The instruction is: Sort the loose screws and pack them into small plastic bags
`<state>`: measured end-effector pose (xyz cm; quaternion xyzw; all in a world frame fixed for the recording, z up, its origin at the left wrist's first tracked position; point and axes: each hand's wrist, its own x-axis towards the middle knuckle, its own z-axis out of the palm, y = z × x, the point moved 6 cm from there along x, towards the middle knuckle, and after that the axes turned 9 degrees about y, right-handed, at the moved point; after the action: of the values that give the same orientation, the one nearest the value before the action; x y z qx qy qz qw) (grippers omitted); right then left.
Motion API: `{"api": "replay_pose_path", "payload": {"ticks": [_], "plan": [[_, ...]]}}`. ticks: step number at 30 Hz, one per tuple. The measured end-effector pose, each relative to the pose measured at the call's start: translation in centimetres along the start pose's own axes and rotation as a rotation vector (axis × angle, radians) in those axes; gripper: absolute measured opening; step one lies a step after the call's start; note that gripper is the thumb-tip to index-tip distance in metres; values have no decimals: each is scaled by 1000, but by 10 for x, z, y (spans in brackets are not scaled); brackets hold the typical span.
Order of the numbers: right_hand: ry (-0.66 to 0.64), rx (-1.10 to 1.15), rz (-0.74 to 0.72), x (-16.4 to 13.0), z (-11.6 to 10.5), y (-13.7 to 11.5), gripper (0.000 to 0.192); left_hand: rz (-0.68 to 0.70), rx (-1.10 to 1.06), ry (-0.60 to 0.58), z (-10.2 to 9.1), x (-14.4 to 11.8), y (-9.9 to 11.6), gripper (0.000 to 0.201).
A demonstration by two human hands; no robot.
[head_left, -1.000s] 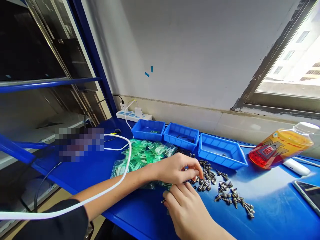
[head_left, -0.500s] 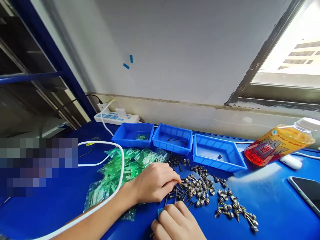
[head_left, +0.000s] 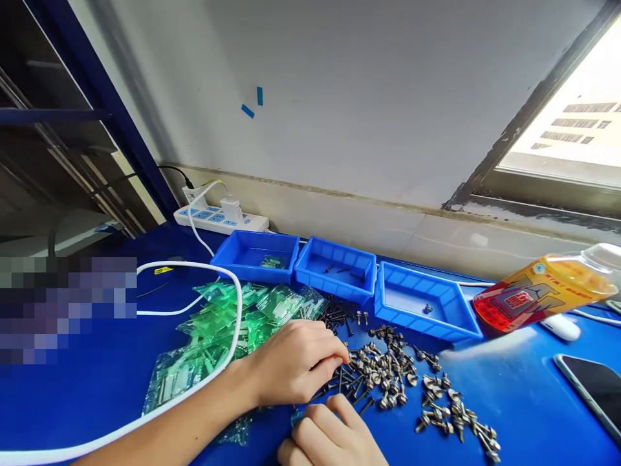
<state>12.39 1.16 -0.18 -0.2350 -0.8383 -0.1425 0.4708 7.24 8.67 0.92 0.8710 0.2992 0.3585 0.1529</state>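
My left hand [head_left: 303,362] is closed, thumb and index finger pinched together at the left edge of a pile of silver screws [head_left: 381,369]. Whatever is between its fingertips is hidden. Below it, my right hand [head_left: 334,435] is curled closed, with a bit of a clear bluish plastic bag [head_left: 297,415] showing at its finger side. Dark screws [head_left: 334,310] lie behind and beside the left hand. Green and clear plastic bags [head_left: 218,343] with small parts inside are heaped to the left, partly under the left forearm.
Along the wall stand a left blue tray [head_left: 252,273], a middle blue tray [head_left: 334,290] and a right blue tray [head_left: 427,329], each with few parts. A white cable [head_left: 239,304] loops over the bags. A power strip [head_left: 218,220], drink bottle [head_left: 538,291] and phone [head_left: 594,391] are around.
My right hand has shifted slightly left and down with the bit of plastic. My left hand stays pinched by the screws. The camera view has tilted a little.
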Motion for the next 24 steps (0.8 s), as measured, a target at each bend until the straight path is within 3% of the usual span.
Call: {"api": "replay_pose_path", "payload": {"ticks": [7, 10, 14, 18, 20, 24], "plan": [[-40, -33, -44, -3, -6, 8, 33, 98, 47, 1, 0, 1, 9, 19], [-66, -24, -34, -5, -7, 12, 33, 177, 119, 116, -11, 2, 22, 18], [-87, -8, -3, -9, -6, 17, 32, 172, 129, 295, -31, -5, 34, 18], [-80, -18, 17, -11, -5, 21, 32, 301, 29, 157, -30, -22, 39, 20], [-109, -23, 29, -11, -4, 22, 30, 268, 43, 103, -29, -29, 34, 20], [-159, -24, 50, -8, -4, 23, 27, 199, 140, 141, -34, -34, 28, 19]]}}
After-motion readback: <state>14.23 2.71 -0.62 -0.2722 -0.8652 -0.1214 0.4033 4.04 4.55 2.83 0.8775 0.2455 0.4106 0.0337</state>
